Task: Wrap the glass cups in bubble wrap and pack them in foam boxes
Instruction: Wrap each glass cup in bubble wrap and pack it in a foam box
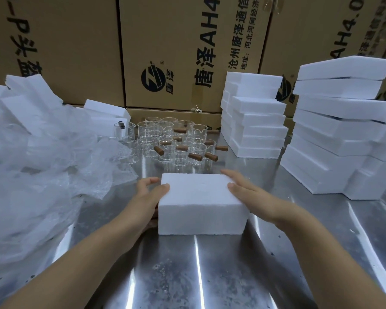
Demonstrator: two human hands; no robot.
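Foam box (201, 206) sits on metal surface (187, 275). Left grip (151, 190) curls round its left end; right grip (250, 192) flat, fingers straight against right side. Glass cups (172, 139) behind.

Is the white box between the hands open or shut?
Shut. The foam box shows a flat solid top, no opening; left hand grips and right hand presses its sides.

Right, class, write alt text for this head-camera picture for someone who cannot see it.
A left hand and right hand hold a white foam box by its sides on a steel table. Behind stand glass cups with wooden handles; bubble wrap lies left, stacked foam boxes right.
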